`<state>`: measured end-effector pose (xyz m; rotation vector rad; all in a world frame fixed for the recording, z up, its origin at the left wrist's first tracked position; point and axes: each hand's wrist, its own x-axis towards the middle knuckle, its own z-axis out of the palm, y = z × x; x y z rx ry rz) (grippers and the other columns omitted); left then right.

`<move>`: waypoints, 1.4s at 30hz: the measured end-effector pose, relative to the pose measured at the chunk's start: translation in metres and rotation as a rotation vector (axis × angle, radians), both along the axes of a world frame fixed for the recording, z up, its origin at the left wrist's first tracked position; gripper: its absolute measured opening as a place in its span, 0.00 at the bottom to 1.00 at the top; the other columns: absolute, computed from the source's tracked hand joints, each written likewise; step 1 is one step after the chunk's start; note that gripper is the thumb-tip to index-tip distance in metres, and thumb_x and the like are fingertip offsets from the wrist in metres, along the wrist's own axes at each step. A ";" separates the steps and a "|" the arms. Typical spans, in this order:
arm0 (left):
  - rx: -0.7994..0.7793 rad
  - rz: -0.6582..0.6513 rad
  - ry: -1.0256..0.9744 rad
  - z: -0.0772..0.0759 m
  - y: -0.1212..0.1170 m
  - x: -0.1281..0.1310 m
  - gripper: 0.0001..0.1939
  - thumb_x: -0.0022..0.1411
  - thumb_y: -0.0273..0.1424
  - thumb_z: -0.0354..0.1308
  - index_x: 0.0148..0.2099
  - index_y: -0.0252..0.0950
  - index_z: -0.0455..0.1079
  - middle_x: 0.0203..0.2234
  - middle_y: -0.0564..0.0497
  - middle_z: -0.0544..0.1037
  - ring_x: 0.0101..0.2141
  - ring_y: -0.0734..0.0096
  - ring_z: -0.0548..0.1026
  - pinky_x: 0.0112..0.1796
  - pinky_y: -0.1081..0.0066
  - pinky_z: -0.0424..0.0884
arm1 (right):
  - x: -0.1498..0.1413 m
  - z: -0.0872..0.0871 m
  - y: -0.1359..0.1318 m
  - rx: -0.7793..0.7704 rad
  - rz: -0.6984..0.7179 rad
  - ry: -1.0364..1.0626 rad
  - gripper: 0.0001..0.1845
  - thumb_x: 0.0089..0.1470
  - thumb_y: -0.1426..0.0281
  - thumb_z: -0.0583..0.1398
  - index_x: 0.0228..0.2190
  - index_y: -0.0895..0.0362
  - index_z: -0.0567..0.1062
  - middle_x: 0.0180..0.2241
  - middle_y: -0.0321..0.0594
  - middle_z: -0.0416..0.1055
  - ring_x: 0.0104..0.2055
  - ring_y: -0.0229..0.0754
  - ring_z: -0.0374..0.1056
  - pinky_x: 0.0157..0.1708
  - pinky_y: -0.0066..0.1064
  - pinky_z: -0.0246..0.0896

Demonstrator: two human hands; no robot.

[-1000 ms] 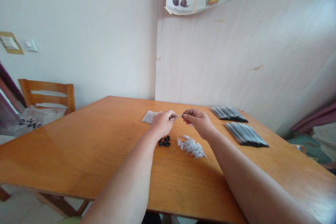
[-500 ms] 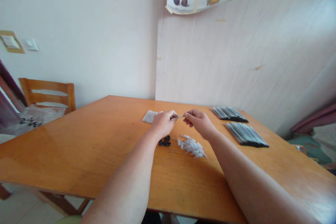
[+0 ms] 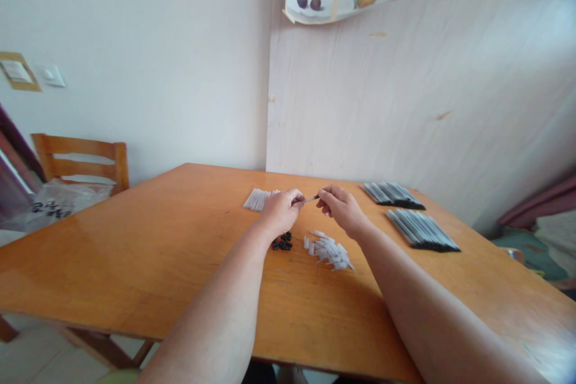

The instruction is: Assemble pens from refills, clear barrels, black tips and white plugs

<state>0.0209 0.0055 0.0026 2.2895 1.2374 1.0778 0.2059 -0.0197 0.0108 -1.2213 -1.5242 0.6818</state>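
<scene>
Between my hands, over the middle of the table, is a thin pale plastic tube (image 3: 310,199) with a dark end on its right. My left hand (image 3: 283,207) pinches the tube's left part. The fingertips of my right hand (image 3: 338,207) close on the small black plug (image 3: 317,196) at its other end. Just below my left wrist lies a small heap of black plugs (image 3: 283,242), partly covered by it. A loose pile of short white plastic pieces (image 3: 330,250) lies below my right hand. Behind my left hand, a row of pale tubes (image 3: 258,199) is partly hidden.
Two flat rows of black-ended clear tubes, the far row (image 3: 390,195) and the near row (image 3: 423,231), lie at the right of the wooden table (image 3: 180,240). A chair (image 3: 83,153) with a plastic bag (image 3: 67,201) stands at the left. The wall is behind.
My right hand's fingers have shifted slightly, and the dark end of the tube now shows beside them. My left hand keeps its hold in about the same place.
</scene>
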 end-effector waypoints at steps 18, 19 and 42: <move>-0.407 -0.169 -0.804 0.009 -0.003 0.009 0.08 0.55 0.31 0.61 0.38 0.36 0.70 0.34 0.48 0.79 0.36 0.70 0.74 0.40 0.69 0.65 | -0.018 -0.005 -0.004 0.061 0.000 -0.133 0.19 0.54 0.54 0.58 0.29 0.58 0.73 0.27 0.40 0.72 0.30 0.39 0.65 0.33 0.31 0.60; -0.443 -0.170 -0.859 0.010 -0.004 0.009 0.09 0.53 0.32 0.63 0.38 0.36 0.71 0.35 0.48 0.79 0.35 0.70 0.73 0.40 0.70 0.65 | -0.022 -0.006 -0.006 0.077 0.031 -0.145 0.17 0.53 0.55 0.60 0.31 0.58 0.74 0.29 0.40 0.72 0.32 0.39 0.65 0.35 0.32 0.60; -0.547 -0.065 -1.156 0.017 0.002 -0.003 0.13 0.48 0.36 0.67 0.33 0.35 0.69 0.28 0.47 0.79 0.29 0.72 0.76 0.23 0.77 0.58 | -0.037 -0.013 -0.008 -0.014 0.143 -0.108 0.11 0.49 0.62 0.61 0.30 0.57 0.70 0.21 0.32 0.65 0.22 0.34 0.56 0.23 0.27 0.49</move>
